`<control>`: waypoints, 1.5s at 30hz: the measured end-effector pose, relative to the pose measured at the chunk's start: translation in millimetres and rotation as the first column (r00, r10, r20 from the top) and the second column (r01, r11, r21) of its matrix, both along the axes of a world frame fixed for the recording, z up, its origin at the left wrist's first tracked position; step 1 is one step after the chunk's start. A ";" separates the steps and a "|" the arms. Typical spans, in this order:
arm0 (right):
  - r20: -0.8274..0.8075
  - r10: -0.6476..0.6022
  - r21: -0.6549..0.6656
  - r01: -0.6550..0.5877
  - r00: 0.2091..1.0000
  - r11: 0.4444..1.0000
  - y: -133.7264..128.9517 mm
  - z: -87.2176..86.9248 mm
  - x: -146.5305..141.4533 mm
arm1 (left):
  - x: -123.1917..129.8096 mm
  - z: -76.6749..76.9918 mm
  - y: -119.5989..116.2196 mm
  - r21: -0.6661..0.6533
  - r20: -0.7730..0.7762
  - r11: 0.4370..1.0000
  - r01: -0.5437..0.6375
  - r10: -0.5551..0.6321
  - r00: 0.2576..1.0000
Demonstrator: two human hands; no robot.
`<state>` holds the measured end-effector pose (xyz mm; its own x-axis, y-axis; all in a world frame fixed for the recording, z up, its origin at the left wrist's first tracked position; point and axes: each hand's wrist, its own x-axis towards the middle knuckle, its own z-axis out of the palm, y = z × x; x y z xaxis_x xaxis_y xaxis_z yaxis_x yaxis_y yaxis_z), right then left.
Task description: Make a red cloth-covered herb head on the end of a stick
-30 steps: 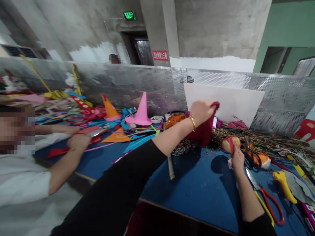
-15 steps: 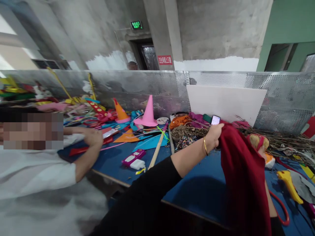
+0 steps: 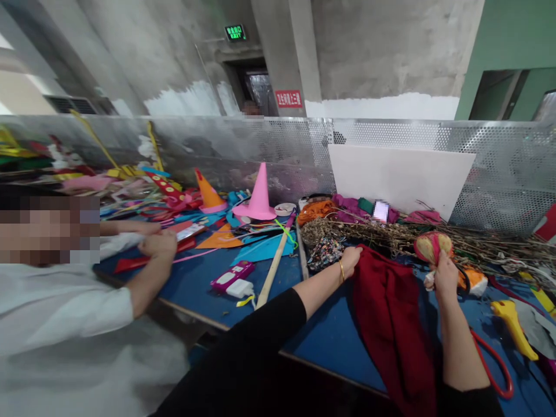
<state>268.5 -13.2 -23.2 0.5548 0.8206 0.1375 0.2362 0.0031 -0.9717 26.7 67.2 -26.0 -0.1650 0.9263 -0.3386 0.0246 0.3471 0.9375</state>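
Observation:
My left hand [image 3: 350,262], with a gold bangle at the wrist, pinches the top left corner of a dark red cloth [image 3: 391,324]. The cloth spreads over the blue table and hangs past its front edge. To the right of the cloth, my right hand [image 3: 446,277] grips a round tan-and-red bundle [image 3: 432,248] from below, its rounded top showing above the fingers. A small white piece [image 3: 429,281] sticks out beside that hand. Just behind it are a black loop [image 3: 464,279] and an orange-and-white item [image 3: 476,284].
Dry twigs [image 3: 391,236] lie along the back before a white board [image 3: 399,176]. A lit phone [image 3: 381,211] leans there. At right are a yellow glue gun [image 3: 512,327] and a red curved handle [image 3: 497,370]. On the left, a person [image 3: 65,307] works near a pink cone hat [image 3: 261,197].
The dark red cloth has come down from a raised position onto the table, my left hand moving down and left with it. My right hand and the bundle, formerly partly hidden behind it, now show fully.

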 end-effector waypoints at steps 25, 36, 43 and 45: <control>0.389 0.517 -0.330 -0.409 0.762 0.851 -47.2 22.3 -30.5 | -27.9 -26.7 -185.2 0.092 -0.925 0.800 0.593 -0.152 0.348; 0.636 0.623 -0.635 -0.148 0.456 0.758 -112.2 21.7 -1.1 | -30.7 -34.7 -178.8 0.277 -0.575 0.850 0.449 -0.228 0.786; 0.689 0.581 -0.640 -0.014 0.433 0.768 -119.1 14.1 17.5 | -74.3 -34.0 -177.6 0.103 0.120 0.978 0.179 -0.191 0.974; 0.704 0.565 -0.627 0.003 0.429 0.779 -123.0 12.4 20.3 | -99.6 -30.3 -172.9 0.117 0.009 0.978 0.173 -0.175 0.984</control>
<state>288.8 -136.3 -10.8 0.1163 0.9901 -0.0782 0.9791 -0.1275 -0.1585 -72.9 -105.7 -56.4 0.0079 0.9732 -0.2297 0.0569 0.2289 0.9718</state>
